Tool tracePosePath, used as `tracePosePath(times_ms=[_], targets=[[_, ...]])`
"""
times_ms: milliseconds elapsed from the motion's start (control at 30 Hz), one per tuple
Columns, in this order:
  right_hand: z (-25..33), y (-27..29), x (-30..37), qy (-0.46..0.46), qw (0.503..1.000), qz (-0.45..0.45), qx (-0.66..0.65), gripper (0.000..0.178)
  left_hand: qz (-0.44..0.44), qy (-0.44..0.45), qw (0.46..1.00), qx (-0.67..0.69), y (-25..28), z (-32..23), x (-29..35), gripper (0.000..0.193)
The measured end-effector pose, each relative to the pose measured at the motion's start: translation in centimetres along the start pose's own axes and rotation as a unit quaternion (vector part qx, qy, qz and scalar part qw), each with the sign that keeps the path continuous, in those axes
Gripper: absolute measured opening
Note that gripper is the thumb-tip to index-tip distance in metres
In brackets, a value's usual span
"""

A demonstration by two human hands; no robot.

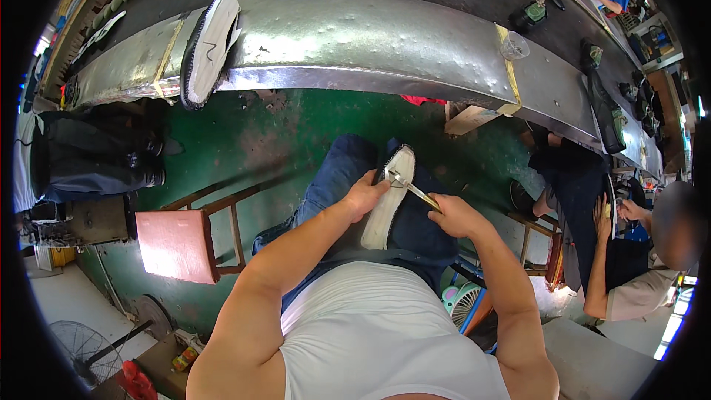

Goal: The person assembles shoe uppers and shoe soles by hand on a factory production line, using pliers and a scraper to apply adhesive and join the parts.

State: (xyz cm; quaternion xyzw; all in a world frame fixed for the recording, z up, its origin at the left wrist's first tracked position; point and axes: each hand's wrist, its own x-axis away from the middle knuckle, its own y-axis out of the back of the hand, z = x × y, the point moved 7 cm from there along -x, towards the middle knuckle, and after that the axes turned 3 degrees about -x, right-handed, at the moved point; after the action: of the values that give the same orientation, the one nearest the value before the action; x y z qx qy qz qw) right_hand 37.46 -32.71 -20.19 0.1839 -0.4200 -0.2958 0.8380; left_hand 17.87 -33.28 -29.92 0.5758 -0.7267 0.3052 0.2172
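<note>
A shoe with its pale underside turned up [379,218] rests lengthwise on my lap, toe end away from me, dark edging around its front. My left hand [364,196] is closed on the shoe's left edge near the toe. In my right hand [453,215] is a metal hand tool [420,192] with a yellowish part near the grip; its exact kind is hard to make out. The tool's head touches the shoe's pale face beside my left fingers. The fingers of my right hand are wrapped round the handle.
Ahead runs a metal-edged bench [370,30] with a dark belt behind it. Another upturned shoe [211,52] leans over its edge. A stool [176,244] stands left, a small fan [463,300] by my right side. A co-worker [629,281] sits at right; another person's legs [100,155] show at left.
</note>
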Motion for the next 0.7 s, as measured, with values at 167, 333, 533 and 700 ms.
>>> tracePosePath(times_ms=[167,333,533,700], targets=[[-0.3,-0.8,0.6,0.091,0.990,-0.101,0.035,0.052,-0.015,-0.008,0.999,-0.033,0.0,-1.0,1.0,0.068],[2.3,1.5,0.0,0.040,0.988,-0.096,0.113,0.030,-0.027,-0.004,0.999,-0.044,0.6,-1.3,-0.1,0.066],[-2.5,-3.7,0.3,-0.107,0.941,-0.012,-0.320,0.024,0.001,-0.003,0.999,-0.042,-0.4,-0.6,0.2,0.071],[-4.7,-6.6,1.0,-0.146,0.858,0.046,-0.490,0.024,-0.048,0.016,0.997,-0.064,-1.1,-1.2,0.3,0.076]])
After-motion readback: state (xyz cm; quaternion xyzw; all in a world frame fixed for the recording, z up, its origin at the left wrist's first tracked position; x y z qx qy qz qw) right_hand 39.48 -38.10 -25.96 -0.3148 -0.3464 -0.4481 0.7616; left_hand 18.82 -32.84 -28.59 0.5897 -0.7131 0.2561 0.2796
